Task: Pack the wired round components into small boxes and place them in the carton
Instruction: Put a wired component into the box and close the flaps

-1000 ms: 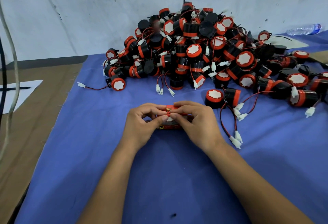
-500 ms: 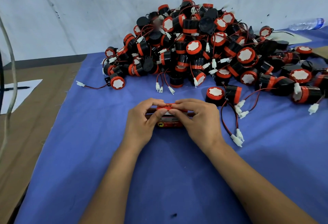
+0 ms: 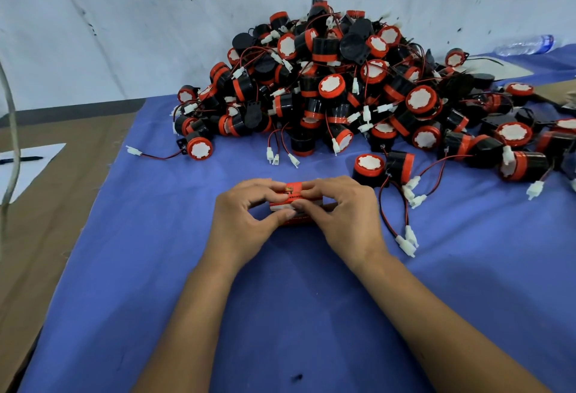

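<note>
- Left hand (image 3: pixel 240 221) and right hand (image 3: pixel 346 215) side by side on the blue cloth (image 3: pixel 156 283), both grasping one small red box (image 3: pixel 294 202), thumbs and fingertips pinching its top.
- Just right of the right hand: two loose round parts (image 3: pixel 369 166), wires trailing to white plugs (image 3: pixel 406 244).
- Beyond both hands: big pile of round parts (image 3: pixel 343 87) against the wall (image 3: pixel 124 18).
- Far left of the left hand: pen (image 3: pixel 20 159) on paper (image 3: pixel 18 171).

Cloth: a blue cloth (image 3: pixel 131 268) covers the counter.
Left side: brown cardboard (image 3: pixel 46 221), with white paper (image 3: pixel 34 159) and a black pen (image 3: pixel 21 159) on it.
Far right: a clear plastic bottle (image 3: pixel 526 45) lying down.
Behind: a scuffed white wall (image 3: pixel 124 18).
</note>
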`<action>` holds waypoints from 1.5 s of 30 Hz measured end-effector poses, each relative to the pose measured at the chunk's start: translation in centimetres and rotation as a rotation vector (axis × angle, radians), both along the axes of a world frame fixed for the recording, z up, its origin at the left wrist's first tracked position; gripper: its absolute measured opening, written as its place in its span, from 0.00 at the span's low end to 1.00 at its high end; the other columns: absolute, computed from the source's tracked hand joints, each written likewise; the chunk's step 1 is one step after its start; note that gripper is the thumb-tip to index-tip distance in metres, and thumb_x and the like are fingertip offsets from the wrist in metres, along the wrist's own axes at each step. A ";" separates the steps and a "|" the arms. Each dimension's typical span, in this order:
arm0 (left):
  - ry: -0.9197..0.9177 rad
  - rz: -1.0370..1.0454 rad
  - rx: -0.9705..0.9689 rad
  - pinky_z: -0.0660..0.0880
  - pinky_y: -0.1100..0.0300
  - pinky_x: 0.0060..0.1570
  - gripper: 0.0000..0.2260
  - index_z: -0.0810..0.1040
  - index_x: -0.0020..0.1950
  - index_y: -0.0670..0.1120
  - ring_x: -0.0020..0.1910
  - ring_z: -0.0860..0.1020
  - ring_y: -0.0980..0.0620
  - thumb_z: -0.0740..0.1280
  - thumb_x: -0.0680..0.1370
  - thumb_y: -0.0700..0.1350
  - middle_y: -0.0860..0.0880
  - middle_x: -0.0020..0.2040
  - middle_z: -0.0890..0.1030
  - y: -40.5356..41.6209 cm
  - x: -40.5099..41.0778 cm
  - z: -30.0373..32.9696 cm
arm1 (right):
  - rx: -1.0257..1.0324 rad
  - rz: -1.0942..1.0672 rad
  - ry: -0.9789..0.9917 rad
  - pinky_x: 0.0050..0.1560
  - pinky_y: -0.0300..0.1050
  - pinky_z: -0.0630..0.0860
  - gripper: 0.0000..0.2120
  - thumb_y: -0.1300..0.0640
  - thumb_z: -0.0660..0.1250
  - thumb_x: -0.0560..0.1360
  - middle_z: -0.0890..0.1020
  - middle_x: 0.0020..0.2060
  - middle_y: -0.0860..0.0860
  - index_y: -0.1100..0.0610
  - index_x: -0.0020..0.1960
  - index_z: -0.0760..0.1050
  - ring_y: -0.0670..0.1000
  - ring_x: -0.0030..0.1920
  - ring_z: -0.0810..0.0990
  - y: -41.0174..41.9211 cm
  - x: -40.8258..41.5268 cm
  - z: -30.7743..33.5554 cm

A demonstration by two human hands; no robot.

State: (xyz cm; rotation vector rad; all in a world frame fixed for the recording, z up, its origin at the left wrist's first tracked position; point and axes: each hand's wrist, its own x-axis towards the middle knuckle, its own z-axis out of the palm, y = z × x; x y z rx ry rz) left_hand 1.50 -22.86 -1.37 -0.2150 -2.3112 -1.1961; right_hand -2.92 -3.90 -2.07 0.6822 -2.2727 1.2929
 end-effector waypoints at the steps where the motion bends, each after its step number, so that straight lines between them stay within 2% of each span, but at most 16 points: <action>1: 0.030 0.020 -0.048 0.79 0.51 0.62 0.08 0.88 0.48 0.45 0.62 0.82 0.53 0.82 0.71 0.40 0.54 0.53 0.86 0.1 0.0 0.0 | 0.021 0.021 0.016 0.52 0.51 0.82 0.07 0.54 0.77 0.75 0.87 0.50 0.46 0.55 0.51 0.87 0.48 0.55 0.83 0.1 0.0 -0.1; 5: 0.035 0.031 -0.034 0.79 0.51 0.61 0.06 0.87 0.46 0.43 0.61 0.82 0.57 0.81 0.72 0.39 0.53 0.53 0.87 0.5 0.0 -0.1 | 0.028 0.164 -0.039 0.67 0.41 0.76 0.11 0.63 0.73 0.78 0.85 0.58 0.45 0.55 0.59 0.85 0.44 0.65 0.80 1.6 -0.1 -0.2; 8: -0.072 0.002 0.116 0.80 0.48 0.61 0.08 0.86 0.48 0.43 0.62 0.82 0.55 0.80 0.72 0.35 0.51 0.57 0.86 0.5 0.1 -0.1 | -0.099 0.139 -0.156 0.59 0.34 0.78 0.09 0.64 0.75 0.76 0.85 0.52 0.40 0.56 0.55 0.87 0.39 0.59 0.83 1.9 -0.3 0.2; 10: -0.109 -0.006 0.142 0.81 0.47 0.61 0.12 0.86 0.51 0.45 0.62 0.81 0.53 0.80 0.71 0.35 0.52 0.58 0.85 0.3 0.2 0.2 | -0.160 0.109 -0.206 0.56 0.33 0.79 0.07 0.64 0.77 0.74 0.86 0.49 0.40 0.57 0.52 0.87 0.37 0.54 0.83 1.7 -0.5 0.3; 13: -0.097 -0.015 0.113 0.81 0.53 0.60 0.17 0.85 0.57 0.48 0.62 0.81 0.55 0.79 0.72 0.34 0.55 0.57 0.85 0.4 0.3 0.5 | -0.161 0.099 -0.213 0.53 0.34 0.79 0.06 0.63 0.77 0.73 0.87 0.48 0.43 0.56 0.49 0.87 0.38 0.52 0.84 1.5 -0.4 0.4; 15: -0.057 -0.023 0.073 0.81 0.54 0.60 0.15 0.85 0.55 0.45 0.61 0.81 0.54 0.79 0.71 0.32 0.52 0.57 0.84 0.7 0.3 0.5 | -0.130 0.088 -0.177 0.51 0.36 0.79 0.05 0.63 0.77 0.74 0.87 0.49 0.43 0.55 0.48 0.87 0.42 0.52 0.84 1.4 -0.3 0.3; 19: 0.029 0.018 -0.051 0.79 0.54 0.62 0.09 0.86 0.49 0.42 0.61 0.81 0.55 0.78 0.72 0.32 0.51 0.55 0.85 1.0 0.1 0.2 | 0.034 0.056 0.007 0.54 0.49 0.80 0.04 0.61 0.77 0.74 0.87 0.50 0.46 0.56 0.48 0.86 0.49 0.52 0.82 1.4 -0.1 0.3; 22: 0.000 -0.002 -0.074 0.75 0.58 0.66 0.10 0.88 0.53 0.43 0.67 0.79 0.55 0.78 0.74 0.36 0.53 0.58 0.86 0.9 0.2 0.2 | 0.175 0.034 0.138 0.53 0.49 0.78 0.07 0.55 0.75 0.76 0.85 0.51 0.46 0.55 0.53 0.85 0.51 0.53 0.79 1.0 0.5 0.2; 25: -0.065 -0.077 0.041 0.74 0.62 0.66 0.10 0.88 0.57 0.47 0.69 0.77 0.57 0.77 0.76 0.39 0.54 0.61 0.85 0.7 0.4 0.1 | 0.174 0.014 0.213 0.52 0.48 0.78 0.06 0.55 0.74 0.78 0.85 0.51 0.46 0.55 0.53 0.86 0.52 0.54 0.78 0.4 0.8 0.0; 27: -0.100 -0.074 0.135 0.74 0.64 0.66 0.12 0.87 0.59 0.48 0.70 0.76 0.58 0.75 0.78 0.38 0.53 0.65 0.83 0.6 0.4 0.0 | 0.120 0.005 0.213 0.52 0.49 0.78 0.05 0.57 0.75 0.77 0.86 0.50 0.46 0.56 0.52 0.86 0.52 0.53 0.79 0.4 0.4 0.0; 30: -0.192 -0.093 0.125 0.74 0.57 0.70 0.21 0.82 0.67 0.49 0.72 0.74 0.58 0.74 0.76 0.33 0.51 0.70 0.79 0.7 0.3 -0.1 | 0.117 -0.004 0.202 0.53 0.48 0.77 0.06 0.57 0.78 0.75 0.86 0.48 0.46 0.56 0.51 0.86 0.52 0.52 0.79 0.4 0.2 0.1; 32: -0.217 -0.143 0.145 0.75 0.52 0.69 0.25 0.80 0.69 0.47 0.69 0.78 0.55 0.75 0.75 0.30 0.51 0.67 0.81 0.7 0.2 0.0 | 0.106 -0.003 0.171 0.58 0.46 0.76 0.07 0.57 0.78 0.74 0.85 0.51 0.47 0.56 0.52 0.86 0.52 0.56 0.79 0.3 0.1 0.3; 34: -0.229 -0.135 0.164 0.77 0.52 0.68 0.28 0.79 0.70 0.48 0.66 0.80 0.55 0.77 0.73 0.31 0.54 0.65 0.82 0.6 0.2 0.0 | 0.041 0.049 0.056 0.65 0.45 0.74 0.10 0.59 0.77 0.75 0.84 0.59 0.48 0.54 0.56 0.86 0.50 0.63 0.78 0.3 -0.1 0.5; 36: -0.244 -0.120 0.182 0.78 0.52 0.67 0.31 0.77 0.71 0.50 0.65 0.80 0.56 0.78 0.72 0.31 0.54 0.64 0.82 0.6 0.2 0.0 | -0.027 0.124 -0.076 0.68 0.47 0.74 0.12 0.60 0.76 0.76 0.84 0.61 0.48 0.52 0.58 0.86 0.47 0.66 0.78 0.4 -0.3 0.6; 40: -0.275 -0.122 0.228 0.78 0.51 0.67 0.32 0.76 0.70 0.52 0.64 0.81 0.56 0.79 0.71 0.31 0.53 0.62 0.84 0.4 0.2 0.0 | -0.075 0.168 -0.168 0.67 0.49 0.75 0.12 0.60 0.77 0.75 0.85 0.57 0.46 0.52 0.57 0.86 0.44 0.65 0.78 0.6 -0.5 0.5; 45: -0.233 -0.130 0.183 0.78 0.51 0.66 0.28 0.78 0.66 0.49 0.66 0.80 0.56 0.78 0.71 0.30 0.54 0.62 0.84 0.6 0.4 0.3 | -0.179 0.249 -0.329 0.64 0.53 0.78 0.10 0.63 0.78 0.72 0.84 0.58 0.48 0.54 0.52 0.88 0.47 0.63 0.80 1.0 -1.1 0.5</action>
